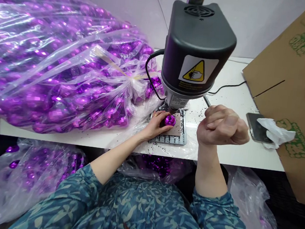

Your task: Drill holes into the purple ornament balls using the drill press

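Beneath the black machine head [199, 47], a purple ball [170, 120] sits on a brown board [177, 130], gripped between thumb and fingers of the left hand [157, 125]. Right of the machine head, the right hand [223, 126] is clenched on its lever [207, 101]. Left of the head lies a tied plastic bag [58, 55].

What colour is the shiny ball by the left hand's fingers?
The ball is bright, shiny purple. It shows best in the head view.
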`<control>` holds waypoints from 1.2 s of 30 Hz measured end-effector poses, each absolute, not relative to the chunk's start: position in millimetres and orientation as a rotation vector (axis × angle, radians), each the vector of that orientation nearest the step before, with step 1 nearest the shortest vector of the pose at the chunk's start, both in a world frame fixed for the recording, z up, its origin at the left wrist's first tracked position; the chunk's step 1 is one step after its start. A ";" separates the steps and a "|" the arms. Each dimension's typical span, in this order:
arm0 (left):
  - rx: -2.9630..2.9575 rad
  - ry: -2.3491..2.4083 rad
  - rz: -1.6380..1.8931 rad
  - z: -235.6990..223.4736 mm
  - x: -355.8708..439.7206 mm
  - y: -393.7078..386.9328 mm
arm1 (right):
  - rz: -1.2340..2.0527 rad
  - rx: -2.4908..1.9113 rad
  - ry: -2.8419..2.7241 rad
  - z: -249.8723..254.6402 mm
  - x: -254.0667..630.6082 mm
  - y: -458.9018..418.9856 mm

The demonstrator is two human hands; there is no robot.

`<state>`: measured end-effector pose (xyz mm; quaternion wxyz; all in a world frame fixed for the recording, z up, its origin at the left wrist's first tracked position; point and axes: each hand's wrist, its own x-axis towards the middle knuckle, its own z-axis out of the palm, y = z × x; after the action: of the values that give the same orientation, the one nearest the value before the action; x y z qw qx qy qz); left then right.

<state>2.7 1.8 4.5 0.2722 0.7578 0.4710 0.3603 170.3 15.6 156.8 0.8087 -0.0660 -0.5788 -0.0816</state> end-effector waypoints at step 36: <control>2.053 1.375 -0.284 -99.4 -16.9 -141.5 | 0.176 -0.565 -1.190 220.4 164.7 21.3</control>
<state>-16.9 -141.5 -99.4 0.3214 0.7815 0.5236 -0.1081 164.7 21.3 220.4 0.7873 -0.2621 -0.5521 0.0818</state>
